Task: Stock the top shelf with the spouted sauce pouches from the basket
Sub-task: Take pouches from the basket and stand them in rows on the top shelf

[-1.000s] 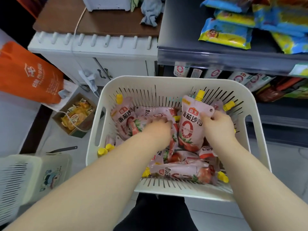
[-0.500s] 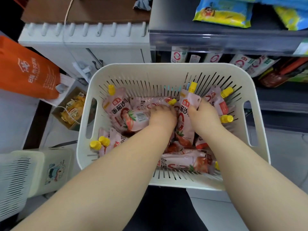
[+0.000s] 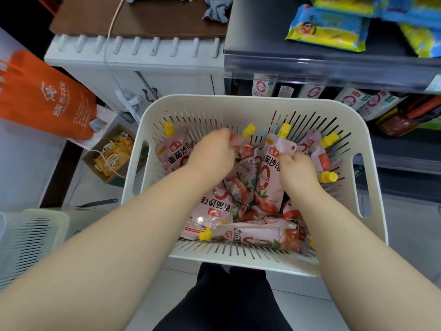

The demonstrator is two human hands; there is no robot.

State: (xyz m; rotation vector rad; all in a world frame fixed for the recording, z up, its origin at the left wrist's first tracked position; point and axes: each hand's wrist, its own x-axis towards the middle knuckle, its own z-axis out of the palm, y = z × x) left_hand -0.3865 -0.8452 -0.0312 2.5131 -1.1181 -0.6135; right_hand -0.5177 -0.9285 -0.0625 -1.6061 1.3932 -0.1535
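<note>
A cream slotted basket (image 3: 372, 163) in front of me holds several pink sauce pouches with yellow spout caps. My right hand (image 3: 297, 173) grips one upright pouch (image 3: 270, 173) by its right edge, spout pointing up. My left hand (image 3: 212, 156) is curled round the top of another pouch (image 3: 241, 185) in the middle of the basket, its yellow cap beside my fingers. More pouches lie flat along the near wall (image 3: 253, 235) and lean at the far left (image 3: 171, 151). The dark shelf (image 3: 286, 60) sits above and behind the basket.
Blue-and-yellow snack packs (image 3: 327, 27) lie on the shelf's right part. White pouches (image 3: 350, 99) stand on the shelf below. An orange bag (image 3: 45, 96), a white cabinet (image 3: 133, 58), a small box of packets (image 3: 114, 154) and a second basket (image 3: 31, 235) are at the left.
Both hands have lifted slightly inside the basket. My left hand has moved toward the far wall and raised a pouch by its top. The right hand keeps its upright pouch.
</note>
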